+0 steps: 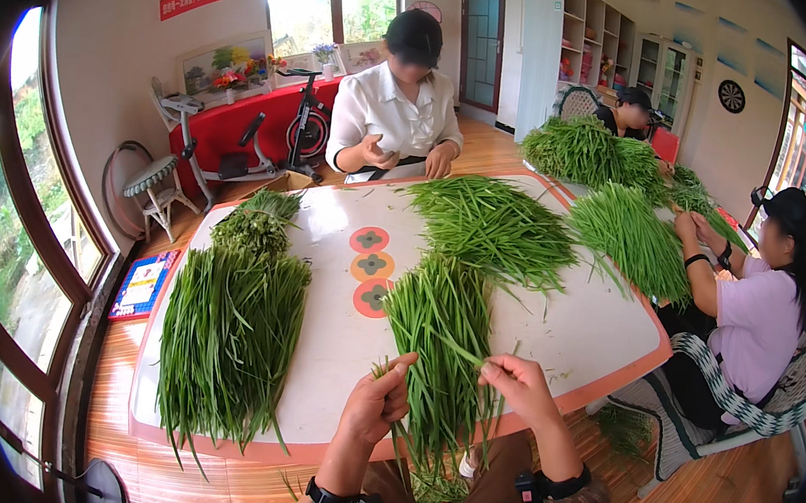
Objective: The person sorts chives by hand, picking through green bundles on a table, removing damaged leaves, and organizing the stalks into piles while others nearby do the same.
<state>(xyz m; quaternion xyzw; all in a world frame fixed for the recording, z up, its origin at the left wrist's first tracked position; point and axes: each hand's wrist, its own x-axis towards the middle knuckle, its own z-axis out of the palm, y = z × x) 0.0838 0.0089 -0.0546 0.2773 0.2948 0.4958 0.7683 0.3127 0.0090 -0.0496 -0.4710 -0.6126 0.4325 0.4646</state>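
My left hand point(374, 406) is closed at the near left side of a pile of garlic chives point(440, 318), with a few short green ends poking out above its fingers. Across the pile, my right hand point(518, 389) pinches a light green chive blade point(460, 346) that slants up to the left over the pile. The pile's long leaves hang over the table's near edge toward my lap. To the left lies a larger chive heap point(229, 342), its leaves also drooping over the edge. Farther back, another chive pile point(493, 226) is spread out.
The white table point(331, 342) has an orange border and round flower prints. A person in white point(396, 120) sits across from me. At right, a person in pink point(757, 305) handles more chives point(632, 240). An exercise bike point(306, 126) stands behind; windows line the left.
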